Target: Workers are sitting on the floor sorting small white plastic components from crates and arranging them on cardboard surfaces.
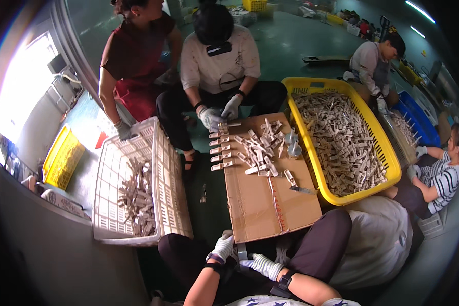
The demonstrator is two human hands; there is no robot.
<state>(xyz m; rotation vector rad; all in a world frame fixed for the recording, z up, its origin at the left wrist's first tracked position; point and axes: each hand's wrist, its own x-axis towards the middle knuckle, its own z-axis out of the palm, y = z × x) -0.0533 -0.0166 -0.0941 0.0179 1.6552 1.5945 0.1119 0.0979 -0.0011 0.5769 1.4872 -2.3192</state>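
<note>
By the clock face from the worktop's middle, the yellow basket [362, 195] is at 2 o'clock, heaped with pale parts; the white basket [168, 183] is at 9, partly filled. The worktop [252, 204] is topped with brown cardboard. Below its near edge, toward 7, the gloved left hand [223, 247] and right hand [264, 266] are close together, with a grey strip [242, 251] between them. Both hands' fingers look bent, but I cannot tell whether they grip it. The loose clips [260, 153] lie piled at 12, and a short row [222, 166] sits at 10.

The row juts past the worktop's edge, so a knock or a tilt of the cardboard could drop pieces to the floor. Fingers working so close together could also fumble the strip.

The strip looks flat and dull, mostly hidden. The clips are slim, off-white and tangled; those in the row lie roughly parallel.
</note>
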